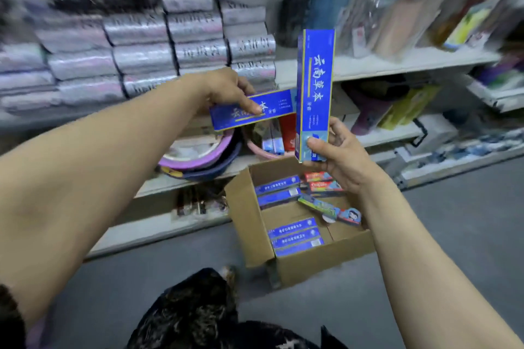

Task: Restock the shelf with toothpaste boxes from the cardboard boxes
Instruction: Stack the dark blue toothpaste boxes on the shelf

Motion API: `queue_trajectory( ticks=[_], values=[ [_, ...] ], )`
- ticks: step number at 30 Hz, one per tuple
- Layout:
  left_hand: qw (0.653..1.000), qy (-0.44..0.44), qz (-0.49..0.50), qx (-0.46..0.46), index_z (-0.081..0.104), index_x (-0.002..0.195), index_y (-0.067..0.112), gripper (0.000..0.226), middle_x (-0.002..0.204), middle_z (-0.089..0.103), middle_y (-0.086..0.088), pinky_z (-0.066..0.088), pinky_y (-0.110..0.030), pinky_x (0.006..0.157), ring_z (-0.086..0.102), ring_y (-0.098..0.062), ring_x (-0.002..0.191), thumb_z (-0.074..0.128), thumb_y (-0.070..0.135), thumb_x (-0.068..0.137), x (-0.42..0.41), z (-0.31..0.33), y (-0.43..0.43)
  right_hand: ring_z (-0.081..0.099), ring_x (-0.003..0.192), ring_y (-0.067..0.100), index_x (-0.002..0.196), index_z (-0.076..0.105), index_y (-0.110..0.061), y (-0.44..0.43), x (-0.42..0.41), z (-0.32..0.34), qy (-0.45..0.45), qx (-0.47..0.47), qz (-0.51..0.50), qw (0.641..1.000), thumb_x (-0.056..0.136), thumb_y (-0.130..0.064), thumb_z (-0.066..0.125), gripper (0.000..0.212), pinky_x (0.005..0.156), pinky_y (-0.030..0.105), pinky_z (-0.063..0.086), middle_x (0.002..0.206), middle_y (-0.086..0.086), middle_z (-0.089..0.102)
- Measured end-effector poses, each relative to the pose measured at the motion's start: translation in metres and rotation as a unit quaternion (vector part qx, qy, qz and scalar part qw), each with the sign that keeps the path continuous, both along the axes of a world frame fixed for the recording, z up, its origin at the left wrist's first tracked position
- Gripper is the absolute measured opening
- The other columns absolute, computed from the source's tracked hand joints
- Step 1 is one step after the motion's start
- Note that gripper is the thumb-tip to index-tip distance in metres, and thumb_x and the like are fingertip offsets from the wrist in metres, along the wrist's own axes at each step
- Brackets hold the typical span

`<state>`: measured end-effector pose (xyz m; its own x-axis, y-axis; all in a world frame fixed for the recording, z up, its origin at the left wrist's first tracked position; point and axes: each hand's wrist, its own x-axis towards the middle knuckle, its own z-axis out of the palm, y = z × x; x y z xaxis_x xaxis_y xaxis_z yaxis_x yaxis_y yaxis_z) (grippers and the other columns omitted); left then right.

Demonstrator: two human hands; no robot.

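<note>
My left hand (226, 91) grips a blue toothpaste box (272, 109) that lies level in front of the shelf. My right hand (337, 156) pinches the lower end of a second blue toothpaste box (316, 85), which stands upright. Below both hands an open cardboard box (246, 218) sits on the floor. It holds several blue toothpaste boxes (295, 235), red toothpaste boxes (323, 181) and a green-blue pack (320, 205). The white shelf (397, 64) runs behind the hands.
Stacks of silvery wrapped packs (141, 56) fill the shelf at the left. Purple and pink basins (204, 153) sit on a lower shelf with some toothpaste boxes (273, 139) beside them. Bottles and wrapped goods (397, 3) stand at the upper right. Grey floor (453, 235) lies around the carton.
</note>
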<state>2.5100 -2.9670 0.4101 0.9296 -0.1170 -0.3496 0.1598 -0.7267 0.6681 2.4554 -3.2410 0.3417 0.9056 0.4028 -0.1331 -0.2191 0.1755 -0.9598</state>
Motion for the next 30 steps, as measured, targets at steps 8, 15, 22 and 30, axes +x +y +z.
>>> queue_trajectory(
  ticks=[8,15,22,30],
  values=[
    [0.99,-0.133,0.048,0.017,0.076,0.098,0.018,0.038,0.086,0.073,-0.002,0.05,-0.026,0.069,0.064,-0.015,0.073,0.09,0.028,0.064,-0.017,0.113,0.078,0.071,0.083,0.023,0.116,0.053,-0.018,0.072,0.013,0.093,-0.093,0.053,0.007,0.994,0.064,-0.018,0.08,0.059,0.059,0.033,0.059,0.108,0.009,0.069],
    [0.968,-0.241,0.052,0.055,0.076,0.092,0.022,0.034,0.086,0.075,0.004,0.053,-0.028,0.075,0.068,-0.013,0.078,0.09,0.031,0.062,-0.025,0.209,0.154,0.071,0.086,0.023,0.119,0.052,-0.014,0.162,0.033,0.182,-0.196,0.091,0.009,0.976,0.075,-0.005,0.071,0.049,0.059,0.033,0.06,0.104,0.008,0.071],
    [0.94,-0.33,0.035,0.083,0.07,0.098,0.019,0.047,0.079,0.061,0.008,0.041,-0.025,0.065,0.057,-0.01,0.074,0.091,0.035,0.06,-0.045,0.276,0.194,0.074,0.08,0.023,0.116,0.055,-0.018,0.237,0.029,0.261,-0.282,0.169,0.021,0.944,0.072,-0.013,0.073,0.048,0.055,0.03,0.059,0.104,0.006,0.074],
    [0.9,-0.417,0.089,0.092,0.071,0.097,0.016,0.046,0.085,0.066,0.001,0.046,-0.028,0.076,0.061,-0.015,0.078,0.092,0.03,0.059,-0.069,0.364,0.254,0.074,0.087,0.025,0.136,0.046,-0.01,0.282,0.027,0.316,-0.329,0.215,0.048,0.918,0.076,-0.01,0.069,0.065,0.056,0.03,0.06,0.113,0.01,0.072]
  ],
)
